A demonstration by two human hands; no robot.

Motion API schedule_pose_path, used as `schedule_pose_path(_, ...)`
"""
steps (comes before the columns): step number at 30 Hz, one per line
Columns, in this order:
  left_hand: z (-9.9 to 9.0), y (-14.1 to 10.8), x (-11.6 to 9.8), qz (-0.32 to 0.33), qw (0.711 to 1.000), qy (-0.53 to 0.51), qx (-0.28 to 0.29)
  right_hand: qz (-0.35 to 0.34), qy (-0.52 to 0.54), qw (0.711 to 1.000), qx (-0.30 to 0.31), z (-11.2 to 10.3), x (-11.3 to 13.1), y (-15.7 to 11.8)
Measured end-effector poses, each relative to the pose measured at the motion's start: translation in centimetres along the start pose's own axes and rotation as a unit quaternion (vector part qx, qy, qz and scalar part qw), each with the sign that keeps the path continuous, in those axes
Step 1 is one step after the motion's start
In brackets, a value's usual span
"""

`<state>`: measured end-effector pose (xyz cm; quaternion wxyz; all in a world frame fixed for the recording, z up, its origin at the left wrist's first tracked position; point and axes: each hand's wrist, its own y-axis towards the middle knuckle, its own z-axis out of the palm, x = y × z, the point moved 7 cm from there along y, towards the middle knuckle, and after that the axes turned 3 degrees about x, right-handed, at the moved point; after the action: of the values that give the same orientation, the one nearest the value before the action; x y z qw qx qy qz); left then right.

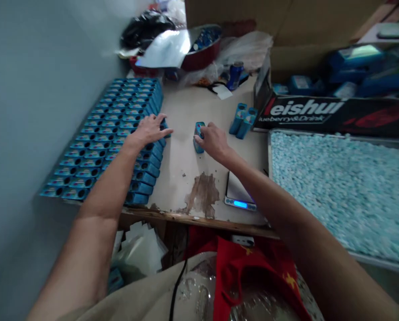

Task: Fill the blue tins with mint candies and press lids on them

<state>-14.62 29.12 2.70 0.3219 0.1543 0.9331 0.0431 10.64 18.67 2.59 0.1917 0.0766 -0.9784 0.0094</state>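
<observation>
My right hand [213, 140] grips a small blue box [199, 129] that stands upright in the middle of the worn table [179, 169]. On the left, my left hand [150, 130] lies with spread fingers over the right edge of a large block of blue boxes [109, 120], touching one at the end of a row. These boxes are packed in close rows, each with a dark round spot on top. Two more blue boxes [242, 121] stand side by side to the right of my right hand.
A digital scale [239, 189] with a lit display lies partly under my right forearm. At right, a tray [346, 187] holds pale blue granules, with a printed carton [299, 111] behind. A blue can [235, 76], scissors and a red basin [202, 58] are at the back.
</observation>
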Motion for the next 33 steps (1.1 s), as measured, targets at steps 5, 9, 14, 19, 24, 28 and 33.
schedule_pose_path(5, 0.9, -0.9, -0.3, -0.049, 0.999, 0.004, -0.017, -0.092, 0.000, 0.996, -0.003, -4.3, -4.8, -7.1)
schedule_pose_path(9, 0.2, -0.8, -0.4, -0.059, 0.995, -0.056, -0.054, -0.122, 0.012, 0.992, 0.027, -5.8, -8.3, -14.8)
schedule_pose_path(14, -0.2, -0.8, -1.4, -0.063, 0.993, -0.077, -0.070, -0.101, 0.057, 0.992, 0.043, -5.4, -10.7, -19.4)
schedule_pose_path(19, 0.0, 0.0, -2.4, -0.075, 0.994, -0.069, -0.043, -0.066, 0.142, 0.987, -0.035, -7.4, -13.9, -21.3)
schedule_pose_path(24, -1.0, -1.0, -5.7, -0.079, 0.995, 0.022, -0.054, 0.012, 0.035, 0.999, -0.039, -6.6, -21.5, -25.9)
schedule_pose_path(28, 0.7, -3.2, -11.4, -0.076, 0.987, 0.143, 0.025, 0.009, -0.081, 0.996, 0.040, -3.4, -25.1, -26.6)
schedule_pose_path(33, 6.3, -6.9, -17.7, 0.000, 0.942, 0.283, 0.181, -0.084, -0.201, 0.974, 0.055, -2.0, -22.9, -24.6)
